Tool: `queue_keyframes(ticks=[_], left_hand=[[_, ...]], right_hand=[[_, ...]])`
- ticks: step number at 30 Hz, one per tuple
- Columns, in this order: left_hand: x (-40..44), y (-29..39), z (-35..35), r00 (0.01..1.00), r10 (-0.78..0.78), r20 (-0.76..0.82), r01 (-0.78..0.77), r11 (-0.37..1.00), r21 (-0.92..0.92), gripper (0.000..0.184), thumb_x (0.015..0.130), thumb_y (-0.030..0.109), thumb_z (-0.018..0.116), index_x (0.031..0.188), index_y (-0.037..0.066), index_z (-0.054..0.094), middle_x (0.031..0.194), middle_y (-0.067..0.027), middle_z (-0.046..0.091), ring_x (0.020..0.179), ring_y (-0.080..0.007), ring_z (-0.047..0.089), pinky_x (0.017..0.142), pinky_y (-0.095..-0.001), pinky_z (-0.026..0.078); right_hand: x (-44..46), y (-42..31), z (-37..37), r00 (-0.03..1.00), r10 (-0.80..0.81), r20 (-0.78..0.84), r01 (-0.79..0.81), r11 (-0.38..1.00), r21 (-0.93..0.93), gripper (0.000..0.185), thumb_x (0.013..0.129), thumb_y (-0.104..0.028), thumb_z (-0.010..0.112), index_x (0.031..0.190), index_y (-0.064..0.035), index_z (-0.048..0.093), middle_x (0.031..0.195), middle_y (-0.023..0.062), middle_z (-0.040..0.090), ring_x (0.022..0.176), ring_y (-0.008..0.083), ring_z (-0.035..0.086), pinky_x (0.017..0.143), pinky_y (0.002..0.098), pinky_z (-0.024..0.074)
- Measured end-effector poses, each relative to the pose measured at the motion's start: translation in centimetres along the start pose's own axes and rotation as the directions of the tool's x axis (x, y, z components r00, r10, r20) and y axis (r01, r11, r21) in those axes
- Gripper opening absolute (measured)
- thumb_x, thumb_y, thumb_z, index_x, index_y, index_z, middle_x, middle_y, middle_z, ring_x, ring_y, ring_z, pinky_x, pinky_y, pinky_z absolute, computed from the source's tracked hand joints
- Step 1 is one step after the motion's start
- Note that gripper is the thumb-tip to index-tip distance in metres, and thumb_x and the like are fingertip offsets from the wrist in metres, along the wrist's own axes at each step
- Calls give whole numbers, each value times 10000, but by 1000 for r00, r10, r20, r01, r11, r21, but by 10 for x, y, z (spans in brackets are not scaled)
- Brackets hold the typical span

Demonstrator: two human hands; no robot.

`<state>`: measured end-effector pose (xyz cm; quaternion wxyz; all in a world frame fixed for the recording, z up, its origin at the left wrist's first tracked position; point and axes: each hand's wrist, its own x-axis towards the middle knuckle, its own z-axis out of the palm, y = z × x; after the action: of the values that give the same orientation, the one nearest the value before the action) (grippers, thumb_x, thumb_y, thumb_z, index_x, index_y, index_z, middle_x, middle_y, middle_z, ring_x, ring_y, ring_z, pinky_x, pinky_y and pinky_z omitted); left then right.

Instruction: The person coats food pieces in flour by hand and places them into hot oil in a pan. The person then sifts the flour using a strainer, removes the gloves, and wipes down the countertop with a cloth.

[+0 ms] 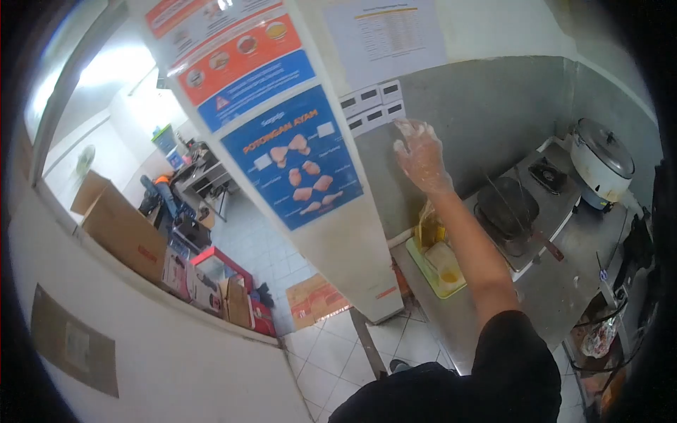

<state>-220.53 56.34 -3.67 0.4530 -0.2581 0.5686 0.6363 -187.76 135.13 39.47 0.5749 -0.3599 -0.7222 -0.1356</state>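
Observation:
My right hand [423,156] is raised at the end of my outstretched arm, in front of the grey wall panel. Its fingers and palm are covered in something whitish, either a coating or a thin glove. The fingers are bent and spread apart, and nothing shows between them. Just above and left of the fingertips is a white sheet with dark rectangles [371,107] on the wall; whether I touch it I cannot tell. Below my forearm, a green tray [417,266] holds a clear container [444,262] and a yellowish bag [428,229]. My left hand is outside the view.
A steel counter [462,321] carries a stove with a dark pan [506,206] and a white lidded pot [603,163]. A pillar with a blue poster [293,158] stands left of my hand. Cardboard boxes [127,229] line the low wall; flattened cardboard [316,302] lies on the floor.

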Motion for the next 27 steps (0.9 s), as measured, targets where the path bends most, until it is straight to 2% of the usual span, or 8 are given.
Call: queue_keyframes(ticks=[5, 11, 14, 19, 22, 27], left_hand=[[36, 25, 43, 998, 3, -63, 0, 998, 57, 602, 922, 549, 536, 1398, 194, 435, 1388, -107, 462, 1283, -327, 414, 1003, -545, 418], [61, 51, 72, 997, 13, -83, -3, 993, 121, 609, 901, 565, 556, 1383, 207, 454, 1370, -104, 482, 1242, -293, 440, 981, -525, 429], [70, 60, 78, 996, 18, -82, -6, 989, 145, 612, 890, 573, 566, 1375, 214, 463, 1360, -102, 492, 1221, -277, 453, 969, -515, 435], [83, 72, 83, 997, 23, -70, -10, 982, 186, 618, 872, 586, 583, 1362, 225, 479, 1345, -100, 508, 1187, -249, 474, 951, -499, 444], [91, 78, 84, 998, 28, -56, -16, 979, 201, 621, 862, 594, 593, 1355, 231, 488, 1335, -98, 518, 1167, -232, 487, 940, -489, 450], [99, 85, 79, 999, 33, -34, -25, 979, 201, 627, 844, 608, 610, 1342, 242, 504, 1320, -95, 535, 1132, -205, 509, 921, -472, 459]], right_hand=[[39, 11, 20, 998, -56, 6, 56, 991, -124, 430, 797, -137, 646, 1224, -110, 603, 1145, 122, 601, 1009, 326, 569, 881, 453, 486], [45, 24, 34, 978, -198, -61, 179, 957, -227, 415, 792, -159, 667, 1198, -94, 614, 1158, 92, 593, 993, 289, 550, 789, 438, 445], [49, 24, 43, 975, -215, -50, 189, 930, -316, 349, 820, -185, 597, 1150, -86, 651, 1098, 83, 618, 975, 250, 551, 825, 427, 426], [54, 18, 33, 982, -173, 71, 187, 900, -394, 384, 833, -220, 615, 1192, -87, 628, 1151, 68, 601, 993, 248, 544, 815, 423, 415], [49, 14, 29, 988, -144, 50, 151, 896, -417, 410, 834, -253, 628, 1209, -90, 615, 1170, 75, 591, 998, 248, 541, 816, 421, 416], [46, -3, 14, 994, -22, 112, 60, 935, -350, 403, 853, -257, 572, 1214, -82, 605, 1188, 111, 595, 1079, 274, 537, 851, 464, 428]])
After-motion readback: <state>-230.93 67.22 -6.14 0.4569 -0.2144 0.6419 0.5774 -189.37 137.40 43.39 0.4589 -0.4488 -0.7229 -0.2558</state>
